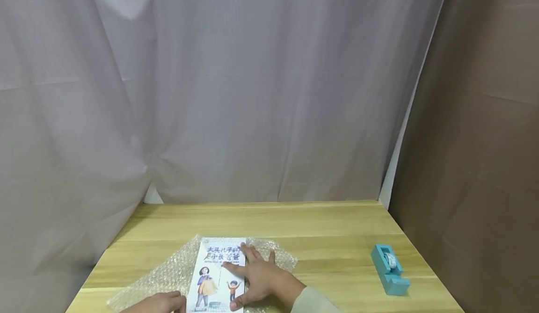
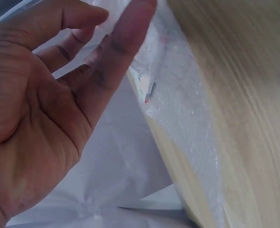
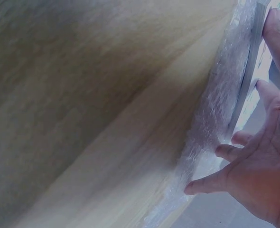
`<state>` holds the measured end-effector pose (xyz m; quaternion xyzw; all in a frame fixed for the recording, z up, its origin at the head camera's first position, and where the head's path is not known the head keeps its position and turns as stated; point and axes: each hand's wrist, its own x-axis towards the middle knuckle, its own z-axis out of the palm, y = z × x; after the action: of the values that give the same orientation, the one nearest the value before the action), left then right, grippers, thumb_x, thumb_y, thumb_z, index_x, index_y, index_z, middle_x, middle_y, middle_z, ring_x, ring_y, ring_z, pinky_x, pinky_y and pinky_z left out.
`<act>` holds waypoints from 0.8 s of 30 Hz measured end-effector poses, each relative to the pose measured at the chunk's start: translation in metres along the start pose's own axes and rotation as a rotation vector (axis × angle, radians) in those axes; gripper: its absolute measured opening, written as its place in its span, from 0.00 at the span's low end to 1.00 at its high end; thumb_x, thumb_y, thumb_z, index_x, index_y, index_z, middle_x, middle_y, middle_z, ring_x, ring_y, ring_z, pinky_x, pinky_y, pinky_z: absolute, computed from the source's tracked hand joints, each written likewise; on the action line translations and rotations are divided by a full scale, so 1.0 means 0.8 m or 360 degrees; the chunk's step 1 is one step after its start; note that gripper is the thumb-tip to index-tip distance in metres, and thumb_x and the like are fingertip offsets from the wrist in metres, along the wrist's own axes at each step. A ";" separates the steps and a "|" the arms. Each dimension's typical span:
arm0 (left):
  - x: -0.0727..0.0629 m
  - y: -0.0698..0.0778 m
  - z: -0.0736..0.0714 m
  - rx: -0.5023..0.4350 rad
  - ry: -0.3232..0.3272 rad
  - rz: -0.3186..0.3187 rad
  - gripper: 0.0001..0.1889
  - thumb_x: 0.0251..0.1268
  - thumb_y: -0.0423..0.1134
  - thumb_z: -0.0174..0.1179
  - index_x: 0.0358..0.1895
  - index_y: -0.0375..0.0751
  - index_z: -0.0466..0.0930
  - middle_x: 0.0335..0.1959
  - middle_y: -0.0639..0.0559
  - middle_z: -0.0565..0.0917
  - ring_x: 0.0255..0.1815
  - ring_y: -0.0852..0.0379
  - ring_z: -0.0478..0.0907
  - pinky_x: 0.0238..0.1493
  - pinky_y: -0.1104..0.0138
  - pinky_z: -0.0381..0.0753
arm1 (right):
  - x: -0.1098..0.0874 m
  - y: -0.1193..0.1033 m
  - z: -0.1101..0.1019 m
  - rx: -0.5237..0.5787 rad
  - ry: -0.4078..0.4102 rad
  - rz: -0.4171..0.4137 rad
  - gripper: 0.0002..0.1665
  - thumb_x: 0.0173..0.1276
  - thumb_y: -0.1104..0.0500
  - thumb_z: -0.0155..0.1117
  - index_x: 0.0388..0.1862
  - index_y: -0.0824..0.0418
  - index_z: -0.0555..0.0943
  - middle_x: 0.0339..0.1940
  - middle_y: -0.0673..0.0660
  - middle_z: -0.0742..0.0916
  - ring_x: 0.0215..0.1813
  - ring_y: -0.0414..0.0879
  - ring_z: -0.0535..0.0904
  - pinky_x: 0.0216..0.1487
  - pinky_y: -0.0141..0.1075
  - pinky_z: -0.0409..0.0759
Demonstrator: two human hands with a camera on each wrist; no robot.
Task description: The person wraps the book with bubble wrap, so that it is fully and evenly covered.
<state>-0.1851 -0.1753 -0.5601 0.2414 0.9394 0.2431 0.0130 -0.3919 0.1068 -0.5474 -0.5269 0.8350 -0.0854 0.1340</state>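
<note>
A picture book with a white cover, blue lettering and two drawn figures lies face up on a sheet of bubble wrap. My right hand is spread over the book's right side, with fingers and thumb on the cover. In the right wrist view, the page edges show beside the wrap, and the little finger reaches out over the wrap. My left hand is at the book's lower left, over the wrap. Its palm faces the left wrist camera, fingers loosely bent, with nothing visibly held.
On the right part of the wooden table stands a blue tape dispenser with a roll of tape in it. A grey curtain hangs behind the table, and a brown one hangs along its right side.
</note>
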 end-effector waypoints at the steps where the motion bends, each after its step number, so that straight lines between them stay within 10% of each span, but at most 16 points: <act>1: 0.001 0.013 -0.007 -0.0040 0.0000 -0.0021 0.09 0.81 0.48 0.65 0.40 0.51 0.80 0.35 0.73 0.74 0.34 0.80 0.66 0.29 0.76 0.73 | 0.000 -0.002 0.000 -0.0003 0.0004 -0.0003 0.65 0.58 0.18 0.75 0.89 0.20 0.54 0.96 0.63 0.50 0.93 0.71 0.48 0.75 0.92 0.48; 6: 0.005 0.058 -0.030 -0.0128 -0.0046 -0.0165 0.04 0.82 0.47 0.65 0.47 0.56 0.82 0.38 0.75 0.73 0.34 0.80 0.68 0.30 0.75 0.74 | 0.001 -0.005 -0.007 0.0015 -0.0005 0.0023 0.64 0.58 0.19 0.76 0.89 0.20 0.55 0.96 0.62 0.49 0.94 0.69 0.46 0.76 0.91 0.48; 13: 0.008 0.071 -0.030 -0.0173 0.0027 -0.0262 0.05 0.80 0.55 0.67 0.45 0.64 0.88 0.39 0.75 0.74 0.33 0.80 0.70 0.29 0.75 0.75 | 0.002 -0.007 -0.006 0.0022 -0.0029 0.0031 0.64 0.57 0.19 0.75 0.89 0.19 0.55 0.96 0.61 0.49 0.94 0.69 0.46 0.76 0.91 0.48; 24: 0.026 0.082 -0.024 0.0063 0.0176 0.0019 0.02 0.71 0.45 0.71 0.38 0.60 0.89 0.37 0.74 0.81 0.41 0.80 0.72 0.36 0.76 0.78 | -0.004 -0.008 -0.004 0.0002 -0.0026 0.0052 0.63 0.57 0.18 0.75 0.88 0.19 0.56 0.96 0.62 0.50 0.94 0.69 0.48 0.77 0.90 0.49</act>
<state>-0.1771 -0.1238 -0.5110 0.2334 0.9419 0.2375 -0.0450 -0.3861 0.1069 -0.5423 -0.5138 0.8422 -0.0794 0.1426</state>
